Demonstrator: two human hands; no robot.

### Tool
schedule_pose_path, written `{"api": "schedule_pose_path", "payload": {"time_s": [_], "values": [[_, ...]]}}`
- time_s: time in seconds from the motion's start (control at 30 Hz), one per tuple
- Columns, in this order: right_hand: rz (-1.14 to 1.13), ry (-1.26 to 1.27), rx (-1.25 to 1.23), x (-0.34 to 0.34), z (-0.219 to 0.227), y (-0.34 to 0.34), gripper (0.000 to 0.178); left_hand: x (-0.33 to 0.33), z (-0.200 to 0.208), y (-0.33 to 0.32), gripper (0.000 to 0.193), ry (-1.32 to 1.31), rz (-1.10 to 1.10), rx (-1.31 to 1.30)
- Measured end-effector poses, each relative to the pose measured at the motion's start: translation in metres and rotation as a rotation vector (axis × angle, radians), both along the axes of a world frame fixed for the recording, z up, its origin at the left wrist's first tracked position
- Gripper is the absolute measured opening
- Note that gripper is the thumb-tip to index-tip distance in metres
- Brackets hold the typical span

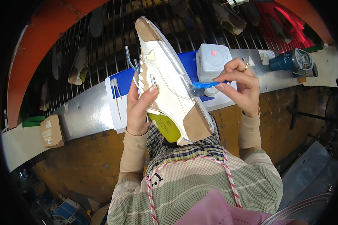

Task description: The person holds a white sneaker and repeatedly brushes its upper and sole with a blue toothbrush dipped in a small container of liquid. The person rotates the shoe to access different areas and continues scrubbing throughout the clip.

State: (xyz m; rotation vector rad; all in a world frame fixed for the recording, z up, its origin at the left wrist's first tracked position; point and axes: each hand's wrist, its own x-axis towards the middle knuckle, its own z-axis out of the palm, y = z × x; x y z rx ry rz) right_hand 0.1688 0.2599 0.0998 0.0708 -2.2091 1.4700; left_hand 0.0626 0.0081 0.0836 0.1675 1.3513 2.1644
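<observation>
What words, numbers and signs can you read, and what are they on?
I'll point out writing without copying it:
Yellow-green shoe form: clear handwritten letters and a number.
White-and-tan shoe: small side label, dark letters.
Teal mug: pale logo; lettering too small.
Cardboard box: print too small.
White label: print too small.
Sweater: dark mark, no readable word.
</observation>
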Motion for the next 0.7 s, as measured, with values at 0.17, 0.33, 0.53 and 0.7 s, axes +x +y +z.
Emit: {"api": "schedule_pose_path", "payload": {"time_s": [0.17,0.33,0.53,0.7], "values": [[-0.136,-0.031,-0.123,0.019,-0.013,-0.021,0.018,-0.004,-0.002,0.004,0.063,-0.054,0.021,0.081],[-0.267,0.093,0.047,0.014,-0.013,-0.029,0.022,-0.003,-0.001,0.005,0.063,-0.05,0.013,0.068],[-0.336,0.255,0.31,-0.009,-0.008,-0.027,0.027,0.004,0.001,0.003,0.065,-0.066,0.01,0.029],[-0.356,0.425,0.437,-0.029,-0.005,-0.019,0.027,0.006,0.001,0.002,0.066,-0.069,-0.009,0.037]]}}
